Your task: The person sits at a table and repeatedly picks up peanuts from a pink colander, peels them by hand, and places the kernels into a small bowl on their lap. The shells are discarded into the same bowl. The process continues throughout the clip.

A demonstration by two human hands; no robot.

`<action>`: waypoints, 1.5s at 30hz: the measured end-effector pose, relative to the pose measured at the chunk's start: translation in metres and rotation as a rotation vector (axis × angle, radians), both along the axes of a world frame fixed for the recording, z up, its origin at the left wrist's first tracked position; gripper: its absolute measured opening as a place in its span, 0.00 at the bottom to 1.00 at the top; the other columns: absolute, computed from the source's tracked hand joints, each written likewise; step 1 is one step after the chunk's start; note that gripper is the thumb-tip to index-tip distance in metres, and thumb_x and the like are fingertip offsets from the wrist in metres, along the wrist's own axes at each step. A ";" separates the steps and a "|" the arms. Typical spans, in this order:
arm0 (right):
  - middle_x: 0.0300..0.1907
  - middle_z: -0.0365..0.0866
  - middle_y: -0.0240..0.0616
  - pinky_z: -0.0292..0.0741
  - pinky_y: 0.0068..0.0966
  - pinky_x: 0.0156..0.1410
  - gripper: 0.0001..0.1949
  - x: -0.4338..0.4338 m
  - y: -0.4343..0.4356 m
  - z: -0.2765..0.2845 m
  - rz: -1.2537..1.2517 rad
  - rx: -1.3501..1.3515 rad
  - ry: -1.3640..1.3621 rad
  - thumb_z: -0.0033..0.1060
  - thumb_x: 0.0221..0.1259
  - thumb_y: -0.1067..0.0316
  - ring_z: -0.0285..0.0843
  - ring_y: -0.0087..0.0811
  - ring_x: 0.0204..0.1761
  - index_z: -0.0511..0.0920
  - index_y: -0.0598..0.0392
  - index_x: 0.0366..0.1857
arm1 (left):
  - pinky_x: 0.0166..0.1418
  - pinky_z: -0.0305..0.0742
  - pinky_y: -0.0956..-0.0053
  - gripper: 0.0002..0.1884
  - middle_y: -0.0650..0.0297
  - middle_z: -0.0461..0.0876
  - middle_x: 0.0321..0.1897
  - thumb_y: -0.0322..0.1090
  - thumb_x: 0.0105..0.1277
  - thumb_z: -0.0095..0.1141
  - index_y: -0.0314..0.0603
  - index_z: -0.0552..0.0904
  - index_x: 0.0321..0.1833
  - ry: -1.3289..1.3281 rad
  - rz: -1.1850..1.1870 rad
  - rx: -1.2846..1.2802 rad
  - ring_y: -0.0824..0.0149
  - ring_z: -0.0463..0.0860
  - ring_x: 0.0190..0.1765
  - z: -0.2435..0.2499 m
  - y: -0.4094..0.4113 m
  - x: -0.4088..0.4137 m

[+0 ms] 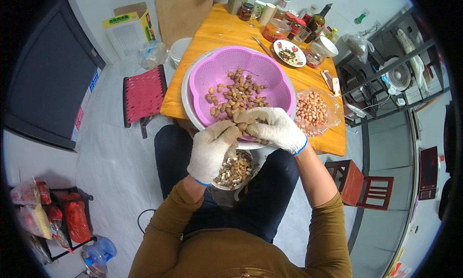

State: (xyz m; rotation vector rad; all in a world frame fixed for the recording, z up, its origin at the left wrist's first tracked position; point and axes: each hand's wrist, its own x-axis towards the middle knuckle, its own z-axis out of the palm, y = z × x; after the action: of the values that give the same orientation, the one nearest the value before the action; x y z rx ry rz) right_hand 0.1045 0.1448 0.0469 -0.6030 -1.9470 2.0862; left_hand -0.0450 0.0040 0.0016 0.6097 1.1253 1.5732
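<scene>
My left hand (212,151) and my right hand (276,128) wear white knit gloves with soiled fingertips. They meet above the near rim of a purple plastic colander (206,73). An unshelled peanut (242,127) is pinched between the fingertips of both hands. Unshelled peanuts (240,91) lie in the colander, which sits in a metal basin (185,93) at the wooden table's near edge. Below my hands, between my knees, a white bucket (249,158) holds broken peanut shells (235,169). Right of the basin, shelled peanuts (311,110) lie in a clear plastic bag (334,113).
The wooden table (202,28) also bears a knife (262,46), a plate with dark scraps (299,62), a white bowl (328,46) and several jars and bottles. A red woven stool (144,93) stands left, a wooden chair (352,184) right. A metal rack (390,68) is at the right.
</scene>
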 end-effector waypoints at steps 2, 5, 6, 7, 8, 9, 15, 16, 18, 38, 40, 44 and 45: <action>0.53 0.86 0.40 0.79 0.25 0.59 0.20 0.007 -0.010 0.000 -0.121 0.006 0.010 0.65 0.67 0.65 0.82 0.25 0.52 0.80 0.66 0.59 | 0.35 0.76 0.82 0.17 0.64 0.85 0.35 0.33 0.74 0.61 0.27 0.83 0.59 -0.004 -0.015 0.023 0.77 0.80 0.33 0.002 0.000 0.007; 0.51 0.86 0.40 0.80 0.24 0.56 0.21 0.015 -0.026 -0.007 -0.282 -0.010 0.001 0.69 0.65 0.65 0.83 0.25 0.50 0.81 0.66 0.57 | 0.40 0.79 0.81 0.17 0.61 0.87 0.41 0.30 0.72 0.62 0.27 0.83 0.60 0.100 0.023 -0.017 0.75 0.82 0.37 -0.001 0.004 0.015; 0.50 0.86 0.40 0.81 0.24 0.56 0.21 0.017 -0.031 -0.007 -0.307 0.038 -0.007 0.72 0.63 0.65 0.83 0.25 0.50 0.81 0.66 0.56 | 0.42 0.79 0.80 0.17 0.61 0.87 0.43 0.30 0.72 0.62 0.28 0.82 0.60 0.149 -0.012 -0.003 0.75 0.83 0.39 0.001 0.003 0.016; 0.49 0.86 0.39 0.81 0.24 0.56 0.21 0.019 -0.036 -0.008 -0.332 0.086 -0.016 0.74 0.62 0.65 0.83 0.25 0.49 0.82 0.65 0.56 | 0.43 0.80 0.79 0.17 0.60 0.87 0.44 0.30 0.72 0.62 0.28 0.82 0.61 0.199 -0.045 0.010 0.75 0.83 0.40 0.003 0.002 0.016; 0.47 0.87 0.40 0.81 0.24 0.56 0.21 0.018 -0.040 -0.011 -0.360 0.097 0.035 0.75 0.61 0.66 0.84 0.25 0.47 0.82 0.66 0.55 | 0.44 0.80 0.78 0.18 0.60 0.88 0.46 0.30 0.72 0.61 0.28 0.82 0.61 0.249 -0.078 0.024 0.75 0.83 0.42 0.005 0.002 0.016; 0.47 0.87 0.40 0.81 0.24 0.56 0.21 0.021 -0.042 -0.011 -0.363 0.186 0.007 0.74 0.62 0.66 0.84 0.25 0.47 0.82 0.66 0.56 | 0.44 0.81 0.77 0.17 0.60 0.88 0.45 0.30 0.71 0.62 0.30 0.83 0.60 0.300 -0.077 0.011 0.73 0.84 0.41 0.003 0.001 0.017; 0.43 0.88 0.43 0.80 0.26 0.54 0.13 0.028 -0.056 -0.014 -0.429 0.316 -0.052 0.70 0.63 0.67 0.86 0.29 0.46 0.85 0.63 0.48 | 0.46 0.80 0.65 0.15 0.50 0.87 0.40 0.29 0.67 0.61 0.35 0.85 0.55 1.202 0.131 0.179 0.52 0.86 0.41 0.009 -0.006 0.023; 0.44 0.88 0.43 0.80 0.27 0.54 0.13 0.028 -0.060 -0.012 -0.438 0.285 -0.077 0.70 0.64 0.67 0.86 0.30 0.47 0.85 0.63 0.48 | 0.46 0.80 0.64 0.14 0.49 0.86 0.40 0.29 0.67 0.61 0.36 0.86 0.55 1.202 0.134 0.158 0.50 0.86 0.42 0.009 -0.007 0.026; 0.44 0.88 0.44 0.80 0.28 0.54 0.13 0.029 -0.069 -0.002 -0.457 0.220 -0.128 0.69 0.65 0.67 0.86 0.32 0.47 0.84 0.63 0.48 | 0.47 0.80 0.62 0.14 0.48 0.85 0.39 0.30 0.66 0.61 0.37 0.86 0.54 1.192 0.137 0.138 0.48 0.86 0.42 0.009 -0.007 0.029; 0.44 0.85 0.39 0.79 0.22 0.47 0.14 0.013 -0.083 -0.020 -0.587 0.022 0.200 0.59 0.71 0.73 0.80 0.23 0.40 0.78 0.70 0.56 | 0.38 0.75 0.82 0.20 0.65 0.84 0.41 0.43 0.78 0.57 0.29 0.81 0.59 -0.119 0.079 0.147 0.77 0.79 0.35 -0.013 0.005 0.038; 0.44 0.84 0.39 0.78 0.21 0.47 0.13 0.011 -0.084 -0.029 -0.594 0.092 0.189 0.60 0.71 0.72 0.80 0.21 0.40 0.79 0.68 0.54 | 0.39 0.75 0.82 0.20 0.65 0.84 0.43 0.43 0.79 0.56 0.31 0.82 0.59 -0.016 0.162 0.144 0.77 0.79 0.37 -0.013 0.005 0.043; 0.35 0.84 0.35 0.77 0.18 0.43 0.10 0.012 -0.086 -0.015 -0.513 0.062 0.051 0.59 0.72 0.68 0.80 0.19 0.37 0.80 0.66 0.45 | 0.44 0.75 0.82 0.19 0.65 0.85 0.44 0.41 0.79 0.54 0.33 0.83 0.61 0.274 0.197 0.031 0.77 0.80 0.41 -0.012 0.001 0.038; 0.34 0.83 0.35 0.76 0.18 0.41 0.10 0.012 -0.088 -0.014 -0.532 0.057 0.052 0.58 0.72 0.67 0.79 0.19 0.35 0.80 0.65 0.45 | 0.45 0.76 0.81 0.19 0.64 0.84 0.44 0.41 0.79 0.54 0.31 0.82 0.61 0.288 0.189 0.047 0.77 0.80 0.41 -0.015 0.002 0.037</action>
State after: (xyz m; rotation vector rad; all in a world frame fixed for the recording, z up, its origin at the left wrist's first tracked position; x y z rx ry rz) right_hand 0.1161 0.0571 0.0329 -0.9229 -1.5853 1.6906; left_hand -0.0083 0.0058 -0.0138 0.7995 1.3967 1.7133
